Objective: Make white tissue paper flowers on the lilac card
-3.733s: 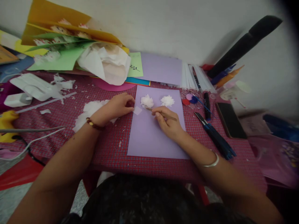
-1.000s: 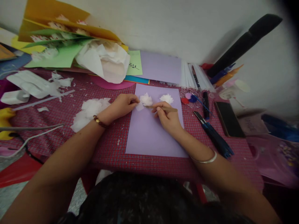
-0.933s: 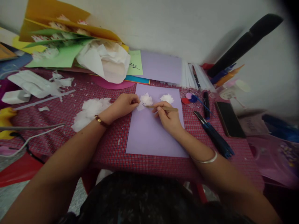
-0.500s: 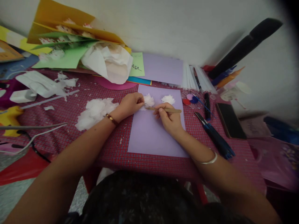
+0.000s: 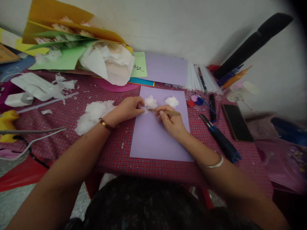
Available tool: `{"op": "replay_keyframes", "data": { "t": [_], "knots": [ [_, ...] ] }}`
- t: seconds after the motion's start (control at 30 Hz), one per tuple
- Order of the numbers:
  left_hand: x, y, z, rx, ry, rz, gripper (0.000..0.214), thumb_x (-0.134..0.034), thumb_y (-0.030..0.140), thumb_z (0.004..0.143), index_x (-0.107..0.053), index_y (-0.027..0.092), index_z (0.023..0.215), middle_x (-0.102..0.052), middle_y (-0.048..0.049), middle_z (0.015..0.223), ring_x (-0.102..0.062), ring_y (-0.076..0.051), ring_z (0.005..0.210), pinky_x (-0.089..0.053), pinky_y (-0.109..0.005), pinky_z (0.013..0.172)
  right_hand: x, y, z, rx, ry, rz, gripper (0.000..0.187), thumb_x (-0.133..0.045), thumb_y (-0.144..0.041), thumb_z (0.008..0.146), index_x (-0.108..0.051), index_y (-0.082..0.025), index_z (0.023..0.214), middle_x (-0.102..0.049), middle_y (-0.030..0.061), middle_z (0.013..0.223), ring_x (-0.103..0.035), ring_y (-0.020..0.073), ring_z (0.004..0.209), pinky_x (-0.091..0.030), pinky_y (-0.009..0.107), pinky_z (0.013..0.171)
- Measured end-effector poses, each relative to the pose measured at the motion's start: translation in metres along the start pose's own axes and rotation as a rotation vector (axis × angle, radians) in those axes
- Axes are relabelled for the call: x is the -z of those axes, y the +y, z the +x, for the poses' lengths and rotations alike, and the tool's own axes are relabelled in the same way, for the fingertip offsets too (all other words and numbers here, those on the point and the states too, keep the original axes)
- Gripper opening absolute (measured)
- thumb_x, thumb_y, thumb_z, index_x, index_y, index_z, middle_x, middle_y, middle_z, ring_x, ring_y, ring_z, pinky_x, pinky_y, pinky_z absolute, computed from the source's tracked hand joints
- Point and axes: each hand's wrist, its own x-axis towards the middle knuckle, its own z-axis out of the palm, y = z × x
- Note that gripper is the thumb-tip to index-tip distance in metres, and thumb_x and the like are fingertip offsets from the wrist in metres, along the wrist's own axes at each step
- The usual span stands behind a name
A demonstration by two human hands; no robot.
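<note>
A sheet of lavender paper [image 5: 155,137] lies before me, with two ruffled white paper flowers, a left one [image 5: 151,101] and a right one [image 5: 172,102], on its upper part. My right hand [image 5: 171,121] grips a slim tan stick-like tool [image 5: 173,112], its narrow tip pointing left just below the left flower. My left hand [image 5: 131,108] rests at the sheet's left edge, thumb and forefinger slightly apart beside that flower. A small white scrap [image 5: 145,110] lies by the thumb tip. Left of the sheet sits a pile of white petal-like pieces [image 5: 92,116], partly behind my left wrist.
Coloured cards [image 5: 59,60] and crumpled white paper [image 5: 107,64] stand against the wall. White chargers [image 5: 35,86] and a yellow glue gun [image 5: 8,124] are at left. At right lie a utility knife [image 5: 205,119], dark blue tool [image 5: 223,143], black marker [image 5: 212,108], phone [image 5: 237,123] and clear sticks [image 5: 192,76].
My left hand has drawn slightly left off the left flower, and its thumb and forefinger have parted. The tool has shifted slightly left with my right hand. The view has moved a little.
</note>
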Motion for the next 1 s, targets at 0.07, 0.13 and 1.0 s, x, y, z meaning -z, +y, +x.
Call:
{"op": "replay_keyframes", "data": {
  "t": [0.07, 0.13, 1.0],
  "knots": [
    [-0.001, 0.004, 0.001, 0.027, -0.019, 0.039, 0.006, -0.062, 0.020, 0.073, -0.063, 0.018, 0.078, -0.062, 0.0002, 0.068, -0.052, -0.013, 0.062, -0.035, -0.027, 0.059, 0.000, -0.001, 0.000, 0.008, 0.007, -0.006, 0.024, -0.045, -0.040, 0.098, -0.062, -0.024, 0.103, -0.066, 0.0003, 0.087, -0.060, 0.0123, 0.066, -0.048, 0.030, 0.063],
    [-0.002, 0.007, 0.001, 0.042, -0.043, 0.064, 0.005, -0.060, 0.019, 0.074, -0.060, 0.018, 0.070, -0.061, -0.0004, 0.066, -0.051, -0.014, 0.060, -0.033, -0.028, 0.058, 0.000, -0.002, 0.000, 0.007, 0.017, 0.004, 0.023, -0.045, -0.039, 0.098, -0.062, -0.024, 0.103, -0.066, 0.0004, 0.087, -0.060, 0.0118, 0.065, -0.048, 0.029, 0.062],
    [0.003, 0.003, -0.004, 0.043, -0.009, -0.186, 0.003, -0.060, 0.016, 0.070, -0.061, 0.015, 0.073, -0.062, -0.0006, 0.070, -0.054, -0.012, 0.063, -0.042, -0.025, 0.061, 0.002, -0.001, 0.002, 0.016, 0.000, 0.028, 0.020, -0.047, -0.033, 0.097, -0.062, -0.022, 0.103, -0.066, 0.0003, 0.088, -0.058, 0.0103, 0.063, -0.045, 0.027, 0.061]
  ]
}}
